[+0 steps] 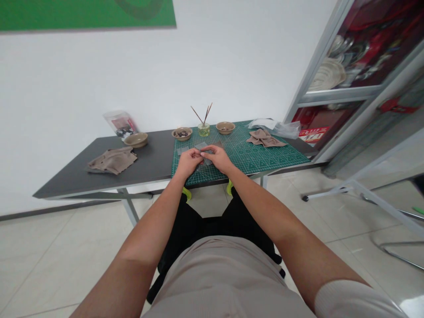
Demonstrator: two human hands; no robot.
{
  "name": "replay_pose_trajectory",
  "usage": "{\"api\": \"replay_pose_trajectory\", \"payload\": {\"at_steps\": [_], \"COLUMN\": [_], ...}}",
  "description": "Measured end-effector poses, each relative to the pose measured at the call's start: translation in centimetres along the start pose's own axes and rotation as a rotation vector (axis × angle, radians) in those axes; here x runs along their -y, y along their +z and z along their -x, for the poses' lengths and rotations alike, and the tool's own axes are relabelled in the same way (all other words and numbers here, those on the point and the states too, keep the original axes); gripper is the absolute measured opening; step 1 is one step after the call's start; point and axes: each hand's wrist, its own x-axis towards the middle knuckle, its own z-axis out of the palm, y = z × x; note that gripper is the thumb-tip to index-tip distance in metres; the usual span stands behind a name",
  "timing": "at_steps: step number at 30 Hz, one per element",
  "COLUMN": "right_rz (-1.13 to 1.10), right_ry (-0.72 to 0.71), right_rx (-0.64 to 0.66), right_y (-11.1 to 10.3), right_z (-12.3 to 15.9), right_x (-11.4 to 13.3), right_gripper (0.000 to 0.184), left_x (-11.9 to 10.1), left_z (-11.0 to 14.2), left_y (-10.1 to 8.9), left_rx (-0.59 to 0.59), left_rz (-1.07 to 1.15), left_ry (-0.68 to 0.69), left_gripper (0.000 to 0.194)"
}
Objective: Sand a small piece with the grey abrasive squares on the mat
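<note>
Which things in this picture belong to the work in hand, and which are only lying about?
Probably in use:
small greyish pieces, at the left hand and right hand
green mat under them

Probably just lying about:
left brown cloth
right brown cloth
clear packet near the wall
clear plastic bag at right
jar with sticks
three brown bowls, role unclear

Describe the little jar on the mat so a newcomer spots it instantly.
Find the green gridded mat on the dark table. Near its far edge, beyond the left hand and right hand, the small jar stands between two tan bowls. Unlike those bowls, it is see-through, with thin sticks poking up.
</note>
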Motion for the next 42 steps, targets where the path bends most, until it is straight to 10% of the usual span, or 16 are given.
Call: {"api": "replay_pose_trajectory", "payload": {"at_steps": [42], "right_rz": [-0.164], "right_ry": [0.117], "right_rx": [0.038], "right_y": [-0.25], "right_z": [0.35], "right_x": [0.66], "right_gripper": [0.041], "left_x": [0.03], "left_z": [0.80], "left_y": [-0.04], "left_rx": [-0.084], "left_rz": [-0.149], "left_ry": [0.086], "left_gripper": [0.010]}}
